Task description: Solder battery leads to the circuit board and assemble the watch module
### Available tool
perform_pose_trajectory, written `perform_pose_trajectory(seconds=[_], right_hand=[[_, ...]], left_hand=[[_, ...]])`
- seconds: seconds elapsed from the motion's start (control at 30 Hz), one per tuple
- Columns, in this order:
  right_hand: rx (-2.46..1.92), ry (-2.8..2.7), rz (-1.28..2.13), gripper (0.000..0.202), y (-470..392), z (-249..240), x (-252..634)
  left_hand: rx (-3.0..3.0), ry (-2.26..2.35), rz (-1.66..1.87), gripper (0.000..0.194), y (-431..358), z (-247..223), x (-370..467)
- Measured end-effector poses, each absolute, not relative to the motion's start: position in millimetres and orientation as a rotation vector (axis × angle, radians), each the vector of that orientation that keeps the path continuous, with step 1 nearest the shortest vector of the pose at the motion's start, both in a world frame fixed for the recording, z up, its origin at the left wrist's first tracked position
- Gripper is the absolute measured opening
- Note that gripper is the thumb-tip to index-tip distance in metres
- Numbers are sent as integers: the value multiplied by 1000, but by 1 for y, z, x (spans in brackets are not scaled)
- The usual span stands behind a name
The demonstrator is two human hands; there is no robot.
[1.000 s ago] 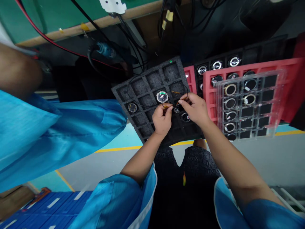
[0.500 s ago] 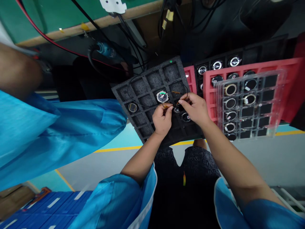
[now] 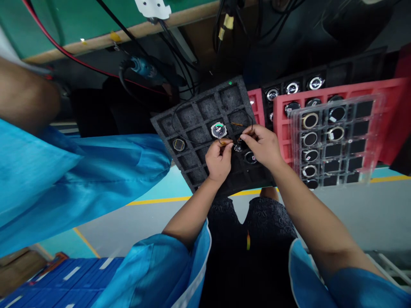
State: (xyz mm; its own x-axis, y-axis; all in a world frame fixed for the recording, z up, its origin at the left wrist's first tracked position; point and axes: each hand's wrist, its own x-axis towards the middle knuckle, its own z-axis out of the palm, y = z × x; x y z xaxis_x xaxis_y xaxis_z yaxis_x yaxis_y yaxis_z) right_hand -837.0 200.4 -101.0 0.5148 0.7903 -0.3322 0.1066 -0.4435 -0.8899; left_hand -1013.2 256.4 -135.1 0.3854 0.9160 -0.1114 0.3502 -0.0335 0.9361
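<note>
Both my hands are closed in pinches over a black foam tray (image 3: pixel 188 115) with square pockets. My left hand (image 3: pixel 220 161) grips an orange-brown flex cable between thumb and fingertip. My right hand (image 3: pixel 265 146) pinches another thin flex piece just across from it. Between the fingertips hangs a small metallic electronic part (image 3: pixel 237 147), too small to make out. A thin black cable (image 3: pixel 172 117) loops over the tray and ends near both hands. Just above my left fingers lies a round watch (image 3: pixel 218 129) with its display lit. A round watch part (image 3: pixel 251 157) is partly behind my right hand.
A clear plastic tray (image 3: pixel 349 141) of round watch parts rests on a red foam tray (image 3: pixel 337 90) at right. Behind stand more watches (image 3: pixel 293 87) in black foam. A co-worker's blue sleeve (image 3: pixel 128 162) reaches in from the left. A green bench (image 3: pixel 80 21) edges the top.
Hardly anything differs. Both my hands keep their pinches in the same place over the foam tray, and the co-worker's arm at left has shifted slightly.
</note>
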Motion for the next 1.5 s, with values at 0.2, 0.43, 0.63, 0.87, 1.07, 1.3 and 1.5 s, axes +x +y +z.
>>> perform_pose_trajectory(seconds=[0.2,0.43,0.63,0.87,1.07,1.3,1.5], right_hand=[[-1943,-692,1043,17,198,-101,-838],[-1914,-758,982,21,199,-105,-839],[-1911,-728,1010,22,199,-105,-840],[-1926,-719,1009,23,199,-107,-840],[-1920,-724,1011,22,200,-106,-840],[-1932,-727,1008,22,199,-106,-840],[-1930,-734,1004,22,200,-105,-840]], left_hand=[[1614,1208,610,18,257,-130,-1014],[1658,1192,705,13,261,-129,-1009],[1637,1210,661,15,261,-132,-1010],[1616,1209,646,16,259,-137,-1012],[1616,1215,641,20,259,-140,-1012],[1619,1222,646,20,258,-141,-1012],[1622,1223,657,19,257,-140,-1012]])
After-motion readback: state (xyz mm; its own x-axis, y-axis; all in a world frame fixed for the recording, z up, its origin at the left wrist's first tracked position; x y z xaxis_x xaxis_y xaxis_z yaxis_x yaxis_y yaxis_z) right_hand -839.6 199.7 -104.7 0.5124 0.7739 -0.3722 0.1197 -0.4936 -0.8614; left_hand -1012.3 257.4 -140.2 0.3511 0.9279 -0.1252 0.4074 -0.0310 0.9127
